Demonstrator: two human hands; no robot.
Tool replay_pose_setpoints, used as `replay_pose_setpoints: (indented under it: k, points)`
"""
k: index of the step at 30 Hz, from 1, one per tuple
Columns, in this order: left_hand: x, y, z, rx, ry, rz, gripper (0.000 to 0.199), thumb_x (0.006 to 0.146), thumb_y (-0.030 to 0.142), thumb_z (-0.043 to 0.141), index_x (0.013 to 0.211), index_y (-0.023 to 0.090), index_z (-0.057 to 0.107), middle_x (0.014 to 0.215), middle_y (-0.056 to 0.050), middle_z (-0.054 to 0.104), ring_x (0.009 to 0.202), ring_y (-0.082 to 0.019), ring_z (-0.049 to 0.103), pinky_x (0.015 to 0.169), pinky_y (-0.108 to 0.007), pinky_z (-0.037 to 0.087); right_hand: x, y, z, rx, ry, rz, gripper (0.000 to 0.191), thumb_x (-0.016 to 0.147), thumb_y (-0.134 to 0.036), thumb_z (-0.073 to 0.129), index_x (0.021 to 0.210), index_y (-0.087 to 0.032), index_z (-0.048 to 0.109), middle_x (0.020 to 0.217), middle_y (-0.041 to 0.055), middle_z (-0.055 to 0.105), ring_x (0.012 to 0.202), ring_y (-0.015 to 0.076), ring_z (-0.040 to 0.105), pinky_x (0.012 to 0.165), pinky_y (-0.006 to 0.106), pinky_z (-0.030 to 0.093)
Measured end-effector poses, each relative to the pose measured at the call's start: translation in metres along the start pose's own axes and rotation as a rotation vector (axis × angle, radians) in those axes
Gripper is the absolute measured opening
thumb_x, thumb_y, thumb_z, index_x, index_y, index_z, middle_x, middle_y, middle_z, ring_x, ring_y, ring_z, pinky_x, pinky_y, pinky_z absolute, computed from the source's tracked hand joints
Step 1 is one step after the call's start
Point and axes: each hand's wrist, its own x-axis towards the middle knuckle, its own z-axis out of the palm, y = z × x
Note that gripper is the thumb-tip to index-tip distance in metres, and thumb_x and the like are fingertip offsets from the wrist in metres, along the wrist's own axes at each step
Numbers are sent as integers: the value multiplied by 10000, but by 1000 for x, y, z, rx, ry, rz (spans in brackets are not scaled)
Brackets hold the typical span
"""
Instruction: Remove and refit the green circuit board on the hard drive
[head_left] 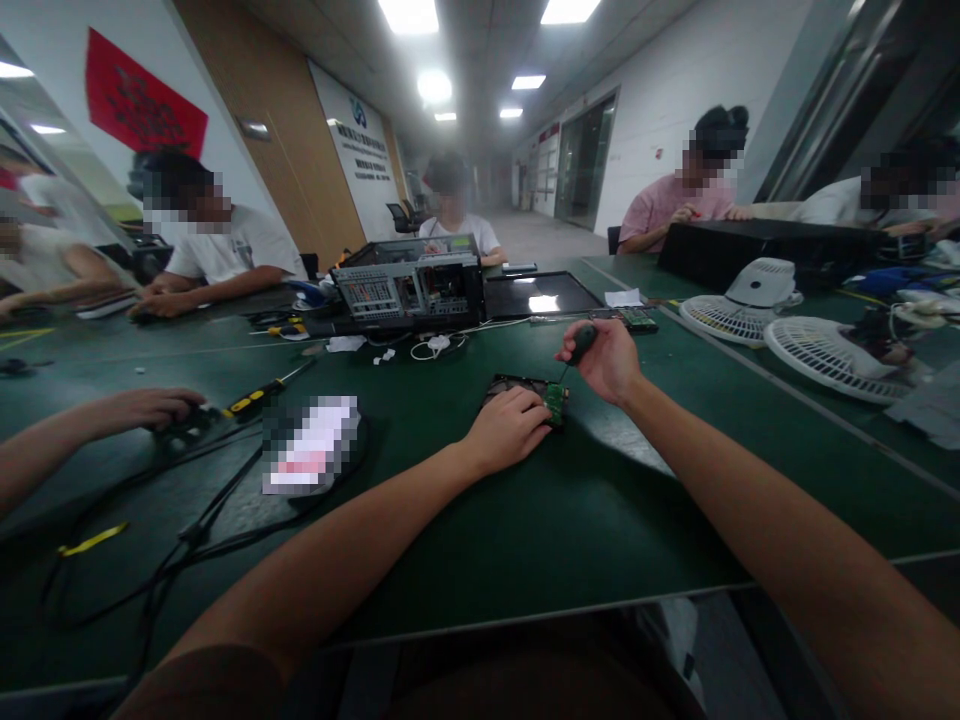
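In front of me lies a flat black device with a green circuit board (556, 400), perhaps a hard drive; its kind does not show clearly. My left hand (511, 425) is closed over its near side, fingers on top and thumb at the front edge, covering much of it. My right hand (609, 362) grips a screwdriver (582, 343) by its dark, rounded handle. The thin shaft slants down to the board's far right part, where the tip seems to touch; a screw cannot be made out.
An opened computer case (409, 285) stands farther back, beside a black panel (544, 294). White fan parts (739, 305) lie right. At left are a blurred white packet (315, 445), black cables (202, 535), a yellow-black screwdriver (255, 398) and a co-worker's hand (154, 407). Other people sit around the table.
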Motion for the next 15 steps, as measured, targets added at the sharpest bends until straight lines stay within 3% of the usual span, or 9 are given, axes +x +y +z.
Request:
replay_pose_setpoints:
  k: [9, 15]
  points:
    - [0, 0, -1, -5, 4, -3, 183, 1024, 296, 591, 1123, 192, 703, 1141, -111, 683, 1078, -264, 627, 962, -440, 536, 2, 5, -3, -12, 49, -9, 210, 820, -435, 617, 739, -242, 628, 724, 15, 615, 652, 180, 580, 764, 375, 561]
    - [0, -2, 1, -2, 12, 8, 197, 1029, 308, 583, 1127, 185, 701, 1146, -111, 680, 1087, -265, 625, 980, -435, 531, 1, 5, -4, -48, 75, 6, 241, 796, -451, 737, 811, -227, 647, 818, 32, 707, 743, 195, 677, 792, 363, 563]
